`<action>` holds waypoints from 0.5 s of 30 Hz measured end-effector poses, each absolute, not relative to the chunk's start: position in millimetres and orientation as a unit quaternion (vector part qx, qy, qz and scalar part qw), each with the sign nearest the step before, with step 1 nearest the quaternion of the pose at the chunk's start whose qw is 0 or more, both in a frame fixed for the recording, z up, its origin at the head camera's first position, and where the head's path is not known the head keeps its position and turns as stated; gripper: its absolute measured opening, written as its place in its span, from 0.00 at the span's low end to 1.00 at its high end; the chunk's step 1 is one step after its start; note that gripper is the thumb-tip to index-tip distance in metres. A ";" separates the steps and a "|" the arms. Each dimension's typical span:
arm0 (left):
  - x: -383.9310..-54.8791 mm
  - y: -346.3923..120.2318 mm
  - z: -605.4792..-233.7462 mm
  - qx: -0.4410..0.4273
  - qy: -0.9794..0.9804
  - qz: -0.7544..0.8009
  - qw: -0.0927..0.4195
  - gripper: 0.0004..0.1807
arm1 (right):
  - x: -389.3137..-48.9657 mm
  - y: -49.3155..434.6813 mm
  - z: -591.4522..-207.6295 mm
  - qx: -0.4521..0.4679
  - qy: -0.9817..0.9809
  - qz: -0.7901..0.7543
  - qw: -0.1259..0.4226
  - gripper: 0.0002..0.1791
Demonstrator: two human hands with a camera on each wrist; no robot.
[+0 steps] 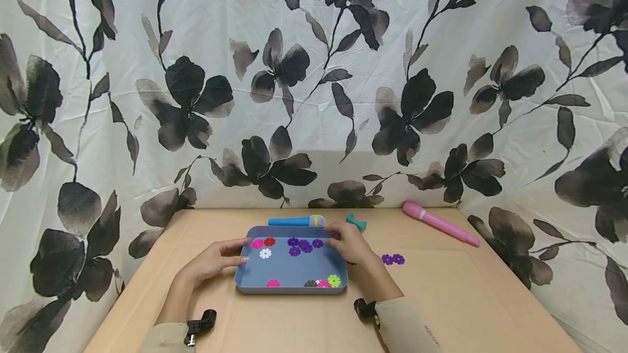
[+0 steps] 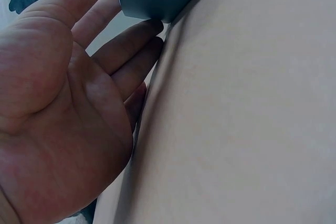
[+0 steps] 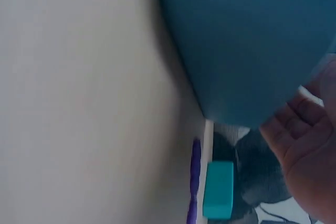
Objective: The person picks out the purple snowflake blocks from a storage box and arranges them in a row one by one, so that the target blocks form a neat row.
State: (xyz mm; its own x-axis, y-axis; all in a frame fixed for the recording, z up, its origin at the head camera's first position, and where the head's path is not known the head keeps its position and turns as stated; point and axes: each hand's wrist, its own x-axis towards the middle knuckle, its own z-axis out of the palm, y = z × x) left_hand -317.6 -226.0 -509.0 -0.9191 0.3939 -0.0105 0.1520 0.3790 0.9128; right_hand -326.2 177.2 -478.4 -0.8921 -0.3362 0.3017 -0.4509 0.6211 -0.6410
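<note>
A grey-blue tray (image 1: 289,271) sits on the table with small flower-shaped discs inside. Purple discs (image 1: 305,245) cluster at its upper right, and a white disc (image 1: 265,254) lies below a pink one and a red one at the upper left. Along the near wall are a pink disc (image 1: 272,284), a brown one, another pink one and a lime-green disc (image 1: 333,280). My left hand (image 1: 212,261) holds the tray's left side, with thumb and fingers at the rim. My right hand (image 1: 349,243) grips the upper right corner, its fingertips partly hidden in the right wrist view.
Behind the tray lie a blue toy microphone (image 1: 289,222) and a teal bow-shaped piece (image 1: 356,223). Farther right is a pink toy microphone (image 1: 441,224). Purple discs (image 1: 393,259) lie on the tan table (image 1: 471,298) beside my right forearm. A floral curtain (image 1: 314,97) hangs behind.
</note>
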 end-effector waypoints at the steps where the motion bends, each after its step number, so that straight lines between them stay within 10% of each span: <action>1: -317.4 -226.1 -509.1 0.165 0.822 0.533 0.115 0.34 | -326.3 174.5 -478.7 0.217 -0.900 0.370 0.075 0.15; 15: -318.1 -228.2 -509.3 0.163 0.818 0.538 0.119 0.35 | -327.8 144.2 -488.2 0.206 -0.936 0.282 0.047 0.16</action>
State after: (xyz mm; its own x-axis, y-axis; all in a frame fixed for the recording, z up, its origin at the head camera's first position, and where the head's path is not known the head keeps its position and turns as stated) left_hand -318.1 -228.2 -509.3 -0.9182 0.3955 -0.0198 0.1382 0.3669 0.9199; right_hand -327.8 144.2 -488.2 -0.9104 -0.3600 0.2038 -0.4126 0.7558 -0.5084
